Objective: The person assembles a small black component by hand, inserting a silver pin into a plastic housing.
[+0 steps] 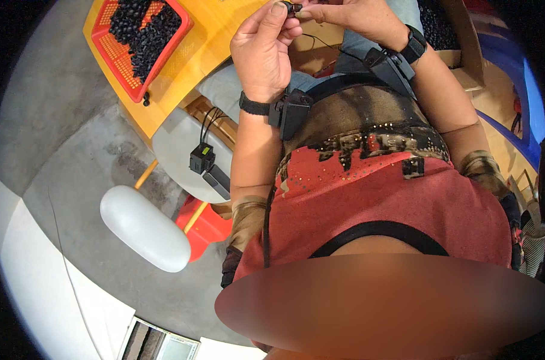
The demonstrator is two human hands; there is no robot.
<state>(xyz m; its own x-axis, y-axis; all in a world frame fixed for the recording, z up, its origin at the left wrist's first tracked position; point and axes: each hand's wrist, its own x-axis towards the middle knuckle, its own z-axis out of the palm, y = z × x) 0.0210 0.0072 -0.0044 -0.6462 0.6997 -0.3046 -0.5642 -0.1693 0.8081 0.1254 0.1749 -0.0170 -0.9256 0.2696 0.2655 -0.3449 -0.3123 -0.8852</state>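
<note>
Both hands meet at the top edge of the view. Between the fingertips is a small black part (292, 9), partly covered by the fingers, its exact kind not clear. My left hand (264, 57) pinches it between thumb and fingers. From the other side, my right hand (368, 19) grips it with thumb and fingertips. To the left, a red-orange plastic basket (186, 30) holds two heaps of small black parts (154, 45). One loose black piece (146, 99) lies by the basket's near corner.
The basket stands on a yellow table (209, 39). At the right is a cardboard box (473, 57) with many black parts, beside a blue frame (527, 90). A white round stool seat (182, 153) bears a black device (202, 158). A white padded seat (145, 228) and red stool (209, 234) are lower left.
</note>
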